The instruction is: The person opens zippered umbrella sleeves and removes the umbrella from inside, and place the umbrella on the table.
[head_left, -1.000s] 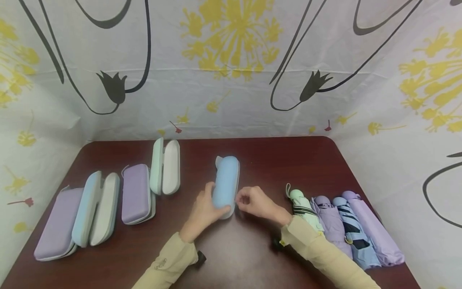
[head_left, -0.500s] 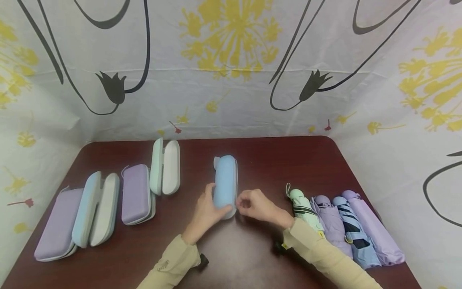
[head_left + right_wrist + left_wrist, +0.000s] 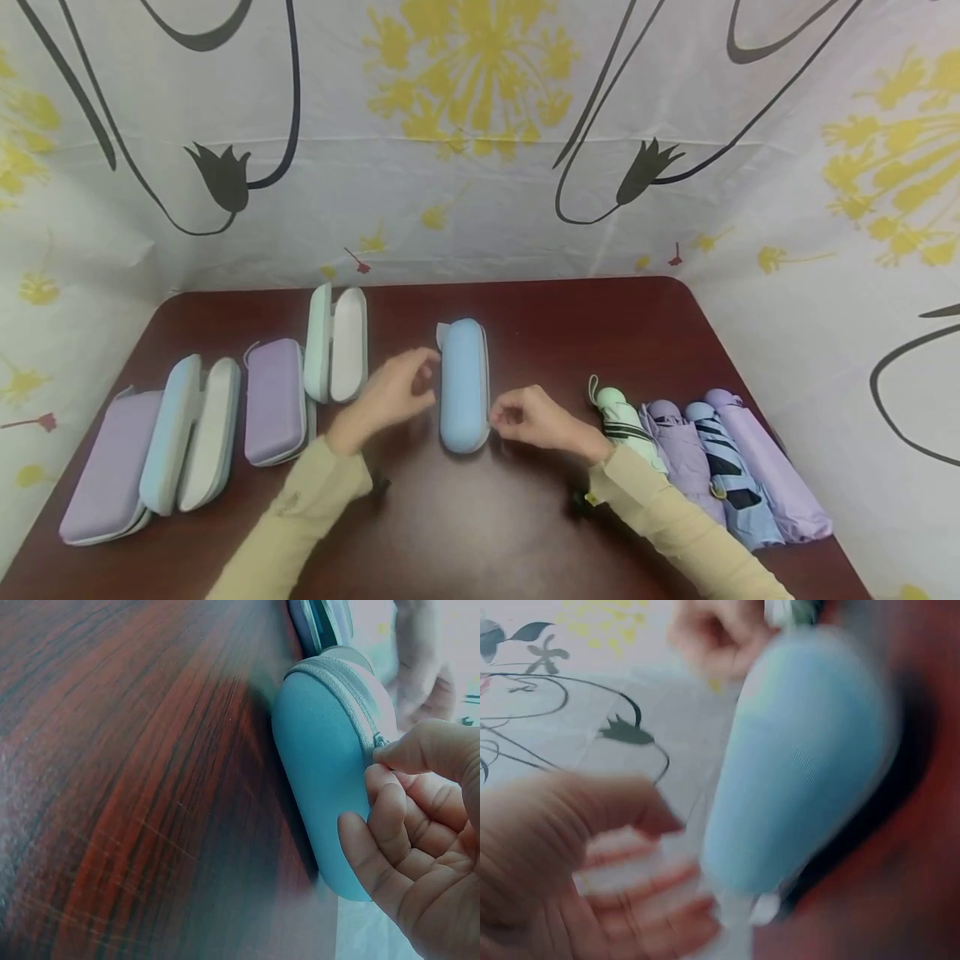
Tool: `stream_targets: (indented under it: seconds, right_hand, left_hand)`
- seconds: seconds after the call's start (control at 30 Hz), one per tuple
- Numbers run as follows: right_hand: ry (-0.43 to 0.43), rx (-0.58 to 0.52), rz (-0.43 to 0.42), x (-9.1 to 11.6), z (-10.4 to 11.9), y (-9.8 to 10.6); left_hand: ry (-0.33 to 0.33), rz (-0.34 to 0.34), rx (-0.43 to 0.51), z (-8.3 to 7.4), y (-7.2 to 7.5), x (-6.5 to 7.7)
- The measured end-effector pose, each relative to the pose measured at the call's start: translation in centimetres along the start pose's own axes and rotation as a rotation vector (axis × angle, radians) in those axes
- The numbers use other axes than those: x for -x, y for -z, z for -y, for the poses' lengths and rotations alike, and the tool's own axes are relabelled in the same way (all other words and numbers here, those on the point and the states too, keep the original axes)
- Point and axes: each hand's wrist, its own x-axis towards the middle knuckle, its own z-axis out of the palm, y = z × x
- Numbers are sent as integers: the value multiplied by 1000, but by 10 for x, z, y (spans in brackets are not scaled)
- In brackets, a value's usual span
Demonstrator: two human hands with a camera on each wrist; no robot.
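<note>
A light blue zip-up glasses case (image 3: 462, 387) stands in the middle of the table, its long side pointing away from me. A pale tab (image 3: 441, 335) sticks out at its far left end. My right hand (image 3: 540, 419) is at the near right corner of the case. In the right wrist view, thumb and forefinger pinch the zipper pull (image 3: 380, 741) on the grey zipper (image 3: 341, 686). My left hand (image 3: 390, 392) hovers left of the case, apart from it and holding nothing. The left wrist view shows that hand (image 3: 577, 855) blurred, with fingers loosely spread.
Along the left lie two purple cases (image 3: 112, 467) (image 3: 276, 404), an opened blue case (image 3: 168, 442) and an opened mint case (image 3: 318, 350). Several folded umbrellas lie at right: a mint one (image 3: 622, 417), a purple one (image 3: 678, 458), a striped blue one (image 3: 723, 467) and a lilac one (image 3: 772, 475).
My left hand has let go of the blue glasses case and moved left, away from it. My right hand stays at the case's near right corner. The view has shifted slightly.
</note>
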Motion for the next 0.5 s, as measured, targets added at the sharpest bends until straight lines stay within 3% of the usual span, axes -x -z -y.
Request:
stream_targets:
  seconds: [0.1,0.23,0.37,0.5]
  right_hand:
    - [-8,2,2,2,-1,1]
    - [3,16,4,4,-3,2]
    - [2,37,6,5,-2,3]
    - [-13,46,8,8,-1,4]
  left_hand:
    - [-214,7,-148,2,14,-20]
    - [-424,57,-274,9,14,-49]
    - [-546,174,-386,20,6,-72]
    - [-601,273,-512,21,2,-84]
